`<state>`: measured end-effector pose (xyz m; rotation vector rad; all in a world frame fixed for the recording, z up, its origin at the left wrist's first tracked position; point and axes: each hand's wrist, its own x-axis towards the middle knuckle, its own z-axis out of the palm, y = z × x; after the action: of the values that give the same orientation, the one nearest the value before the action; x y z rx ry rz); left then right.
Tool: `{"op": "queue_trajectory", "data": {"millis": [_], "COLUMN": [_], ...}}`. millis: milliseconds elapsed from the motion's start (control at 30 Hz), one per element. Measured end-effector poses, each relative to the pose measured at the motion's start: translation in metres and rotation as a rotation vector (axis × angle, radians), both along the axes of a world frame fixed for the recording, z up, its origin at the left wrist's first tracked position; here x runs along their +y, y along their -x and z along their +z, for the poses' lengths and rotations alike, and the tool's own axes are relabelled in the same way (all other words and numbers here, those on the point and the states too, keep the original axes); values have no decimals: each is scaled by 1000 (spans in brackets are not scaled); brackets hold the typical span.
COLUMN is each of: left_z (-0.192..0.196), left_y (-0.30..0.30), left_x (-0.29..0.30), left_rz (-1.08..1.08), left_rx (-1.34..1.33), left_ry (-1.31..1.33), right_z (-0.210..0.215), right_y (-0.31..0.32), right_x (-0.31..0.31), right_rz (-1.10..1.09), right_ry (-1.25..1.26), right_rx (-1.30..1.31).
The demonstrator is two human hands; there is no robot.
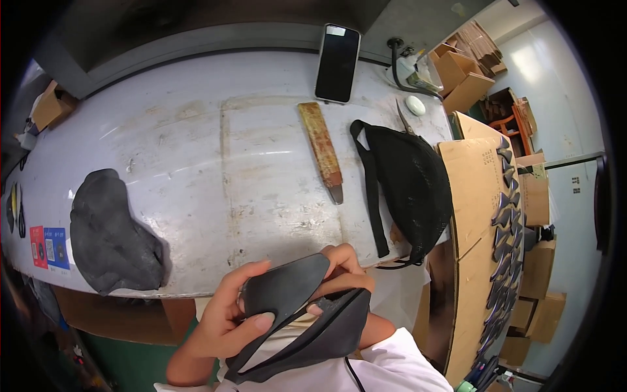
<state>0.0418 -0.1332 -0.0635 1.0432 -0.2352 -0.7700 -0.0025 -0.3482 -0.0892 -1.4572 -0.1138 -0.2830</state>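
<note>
Close to my body, just off the table's near edge, both hands hold a smooth black shoe upper with a long opening and a pale inside showing. My left hand is closed on its left side, the thumb pressed on the outside and the fingers behind. My right hand is curled around its right end, with part of the fingers inside the opening and hidden. On the table to the left lies a lumpy dark grey mass. Ahead lies a flat blade tool with a worn, wrapped handle.
A black fabric bag with straps lies at the table's right. Behind it are scissors, a white oval object and a phone standing upright. Several dark pointed pieces line a cardboard sheet on the right.
</note>
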Motion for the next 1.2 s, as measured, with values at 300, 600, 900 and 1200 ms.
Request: {"op": "queue_trajectory", "data": {"millis": [300,600,900,1200], "left_z": [-6,-7,37,28], "left_y": [2,3,-37,-33], "left_x": [-5,-4,8,-1], "left_rz": [15,-28,-290,-107], "left_rx": [134,165,-487,-1028], "left_ry": [125,167,-622,-368], "right_z": [12,6,-3,-3], "right_y": [3,3,18,3], "right_x": [10,11,2,7], "right_rz": [-73,-16,128,-128], "right_ry": [-132,-138,106,659], "right_rx": [-37,-76,-292,-624]}}
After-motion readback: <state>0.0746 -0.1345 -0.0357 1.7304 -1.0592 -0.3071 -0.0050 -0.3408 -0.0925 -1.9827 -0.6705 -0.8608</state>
